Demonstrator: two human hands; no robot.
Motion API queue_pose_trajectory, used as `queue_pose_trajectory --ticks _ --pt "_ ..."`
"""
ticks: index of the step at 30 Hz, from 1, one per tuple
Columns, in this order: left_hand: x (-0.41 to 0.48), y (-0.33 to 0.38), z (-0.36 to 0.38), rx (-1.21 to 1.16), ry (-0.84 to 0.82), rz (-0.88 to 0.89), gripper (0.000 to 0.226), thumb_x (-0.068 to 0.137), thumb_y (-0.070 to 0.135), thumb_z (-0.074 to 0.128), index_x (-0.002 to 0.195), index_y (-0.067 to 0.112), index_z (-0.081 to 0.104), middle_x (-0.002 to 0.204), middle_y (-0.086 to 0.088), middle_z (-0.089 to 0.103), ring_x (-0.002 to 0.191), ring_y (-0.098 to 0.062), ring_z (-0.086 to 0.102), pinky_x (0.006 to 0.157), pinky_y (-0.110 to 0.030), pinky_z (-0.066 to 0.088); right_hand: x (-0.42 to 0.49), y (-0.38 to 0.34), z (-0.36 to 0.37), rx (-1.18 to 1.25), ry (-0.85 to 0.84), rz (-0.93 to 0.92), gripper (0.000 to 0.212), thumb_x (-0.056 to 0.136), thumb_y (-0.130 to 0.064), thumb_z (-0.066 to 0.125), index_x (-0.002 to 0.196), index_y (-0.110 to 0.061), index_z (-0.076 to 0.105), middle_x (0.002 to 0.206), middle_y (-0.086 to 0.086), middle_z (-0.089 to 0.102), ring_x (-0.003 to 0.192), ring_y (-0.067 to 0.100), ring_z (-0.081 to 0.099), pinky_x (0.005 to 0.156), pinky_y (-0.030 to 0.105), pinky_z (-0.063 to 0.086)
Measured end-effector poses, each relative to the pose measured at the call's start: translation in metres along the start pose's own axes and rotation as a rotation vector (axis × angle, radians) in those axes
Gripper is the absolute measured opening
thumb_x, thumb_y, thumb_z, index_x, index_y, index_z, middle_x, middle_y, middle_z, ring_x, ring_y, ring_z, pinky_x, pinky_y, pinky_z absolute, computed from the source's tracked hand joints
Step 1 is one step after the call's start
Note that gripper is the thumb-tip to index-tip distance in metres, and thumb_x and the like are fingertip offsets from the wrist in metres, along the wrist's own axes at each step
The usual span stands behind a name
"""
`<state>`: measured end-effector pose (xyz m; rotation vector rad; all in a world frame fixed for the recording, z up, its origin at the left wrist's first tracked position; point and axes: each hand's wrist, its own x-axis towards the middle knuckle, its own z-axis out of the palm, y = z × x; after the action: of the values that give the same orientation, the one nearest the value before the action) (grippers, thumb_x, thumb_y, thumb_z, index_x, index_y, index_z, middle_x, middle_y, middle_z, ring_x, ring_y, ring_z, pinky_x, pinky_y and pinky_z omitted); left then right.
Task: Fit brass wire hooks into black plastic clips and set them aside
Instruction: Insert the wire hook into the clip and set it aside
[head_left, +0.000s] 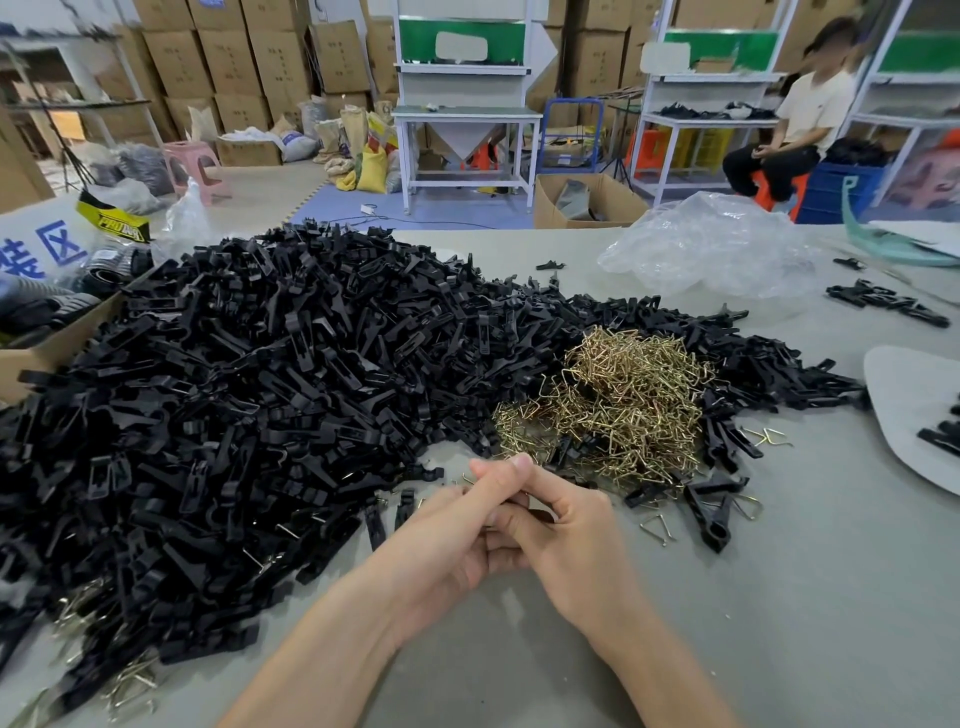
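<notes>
- Left hand (447, 540) and right hand (566, 540): they meet at the lower centre of the frame, above the table (779, 597), with fingers curled and interlocked. The fingertips press against each other.
- Held part: a small dark patch shows between the right hand's fingers. It cannot be told whether this is a clip or shadow, so the grip state of both hands cannot be told.
- Brass wire hooks (623, 400): a tangled heap lies just beyond the hands, right of centre. It rests against the right flank of the clip pile.
- Loose hooks (657, 530): a few single pieces lie on the table to the right of the right hand.
- Loose clips (711, 514): several lie beside those hooks, at the near edge of the brass heap.
- Black plastic clips (234, 389): a large pile fills the left and centre of the frame, reaching the left edge. At the lower left, wire ends show among the clips.
- Cardboard box (47, 353): sits at the left edge, partly buried by the pile.
- Clear plastic bag (711, 244): lies crumpled on the table in the upper right, well apart from the hands.
- Row of clips (883, 301): a short line lies right of the bag.
- White sheet (914, 405): lies at the right edge.
- Background: stacked cartons (234, 57) fill the upper left, a white workbench (467, 135) stands at upper centre, and a seated person (800, 119) is at upper right.
</notes>
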<state>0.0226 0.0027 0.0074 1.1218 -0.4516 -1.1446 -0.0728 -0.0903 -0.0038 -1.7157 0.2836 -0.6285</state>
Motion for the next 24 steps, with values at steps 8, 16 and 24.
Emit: queue_pose_trajectory --ticks 8,16,24 --pt "0.0 0.002 -0.007 -0.01 -0.126 -0.088 0.061 0.07 0.058 0.083 0.102 0.01 0.063 0.094 -0.013 0.06 0.102 -0.029 0.057 0.101 -0.041 0.047 -0.002 0.004 -0.002 -0.076 -0.005 -0.017 0.021 0.089 -0.012 0.068 0.101 -0.028 0.076 0.083 -0.003 0.076 0.077 0.017 0.074 0.069 0.032 0.061" --pt "-0.002 0.0 -0.011 -0.022 -0.14 -0.156 0.069 0.074 0.059 0.08 0.116 0.008 0.061 0.099 -0.016 0.06 0.11 -0.031 0.053 0.113 -0.053 0.035 -0.003 0.007 -0.003 -0.122 -0.03 -0.038 0.023 0.087 -0.017 0.065 0.102 -0.031 0.075 0.084 -0.007 0.077 0.079 0.013 0.074 0.074 0.029 0.059" --pt "0.001 -0.007 -0.006 -0.152 0.002 -0.075 0.03 0.072 0.04 0.081 0.072 0.013 0.069 0.077 -0.009 0.065 0.072 -0.019 0.069 0.077 -0.033 0.059 0.002 0.007 -0.003 -0.002 -0.046 0.021 0.042 0.086 -0.011 0.077 0.113 -0.042 0.073 0.096 -0.005 0.077 0.094 0.013 0.073 0.085 0.027 0.058"
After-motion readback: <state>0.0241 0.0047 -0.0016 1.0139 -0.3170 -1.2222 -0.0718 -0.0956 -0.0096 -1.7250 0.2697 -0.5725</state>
